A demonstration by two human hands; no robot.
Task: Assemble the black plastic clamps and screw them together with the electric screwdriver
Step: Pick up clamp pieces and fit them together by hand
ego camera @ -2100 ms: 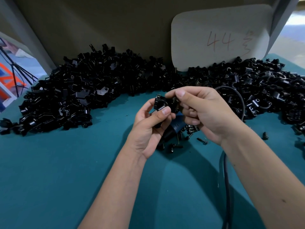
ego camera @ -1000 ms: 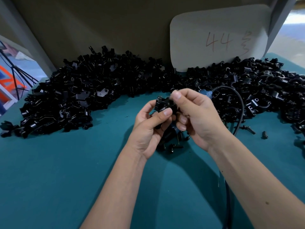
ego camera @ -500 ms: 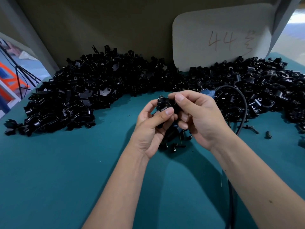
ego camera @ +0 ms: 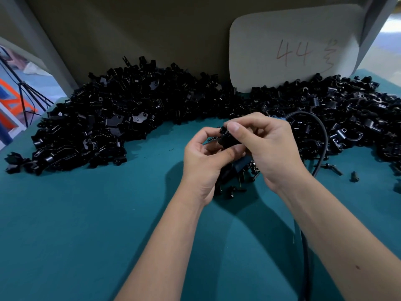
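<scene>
Forearms enter from the bottom edge of the frame, over a teal counter [ego camera: 76, 224]. A black cable [ego camera: 305, 253] runs up along the right forearm at lower right, then arcs over behind the right hand toward the upper right.

Centre of frame: left hand [ego camera: 204, 161] and right hand [ego camera: 267, 146] meet above the counter, both on one black clamp [ego camera: 226, 139]. Left fingers are curled, thumb pressed against the clamp's underside. Right thumb and forefinger pinch the clamp from above; the remaining right fingers are curled in below. The clamp is held off the counter, mostly covered by the fingers, so its exact shape cannot be told.

Directly beneath the hands: a blue-black object [ego camera: 240, 166], partly hidden, lying on the counter among loose black screws [ego camera: 235, 189]. More screws [ego camera: 332, 168] lie apart at right of centre.

Further back: a long heap of black clamp parts [ego camera: 130, 118] spans the frame from left to right edge, curving round the hands. Behind it, a pale card [ego camera: 293, 46] marked "44" in red leans on a drab wall [ego camera: 141, 29], upper right.
</scene>
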